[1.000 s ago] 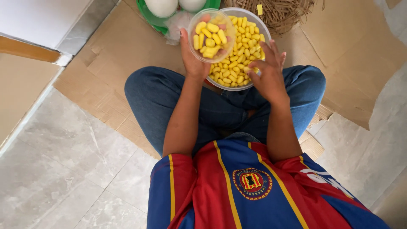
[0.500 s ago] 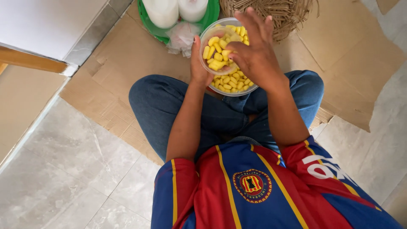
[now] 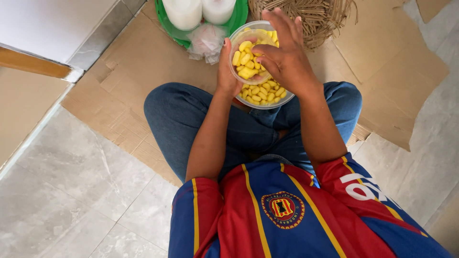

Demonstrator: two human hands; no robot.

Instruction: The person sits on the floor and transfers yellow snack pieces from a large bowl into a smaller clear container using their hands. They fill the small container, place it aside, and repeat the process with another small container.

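Holding a small cup (image 3: pixel 248 52) in the left hand (image 3: pixel 228 71) over the bowl (image 3: pixel 267 93) on the lap | right hand (image 3: pixel 287 59) is spreading wide above the yellow bits (image 3: pixel 246 59), gripping nothing | doing it well, I think: keeping the cup level and low so bits are not spilling.

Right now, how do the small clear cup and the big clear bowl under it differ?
The small clear cup is held up in the left hand, while the big clear bowl sits lower on the lap. The cup is narrower than the bowl. The right hand reaches over the cup, not the bowl. Both hold yellow pieces.
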